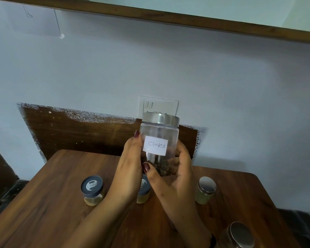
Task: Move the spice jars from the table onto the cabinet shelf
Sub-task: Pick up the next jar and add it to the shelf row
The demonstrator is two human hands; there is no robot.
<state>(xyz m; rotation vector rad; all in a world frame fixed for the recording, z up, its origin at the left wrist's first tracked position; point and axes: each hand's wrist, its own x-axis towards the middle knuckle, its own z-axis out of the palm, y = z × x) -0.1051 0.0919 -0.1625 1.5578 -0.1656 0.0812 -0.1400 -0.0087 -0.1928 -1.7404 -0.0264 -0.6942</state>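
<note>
I hold the clear, silver-lidded jar (159, 133) labelled "Cloves" upright above the brown wooden table (61, 194), my left hand (131, 158) and right hand (179, 172) both curled round its sides, and the dark wooden cabinet shelf (168, 17) lies straight above and beyond it.

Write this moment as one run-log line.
cloves jar: held above table | left hand: grips | right hand: grips | on table: four jars

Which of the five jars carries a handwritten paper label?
The tall jar held between the left hand and right hand: its white label reads Cloves. None of the rest shows one.
</note>
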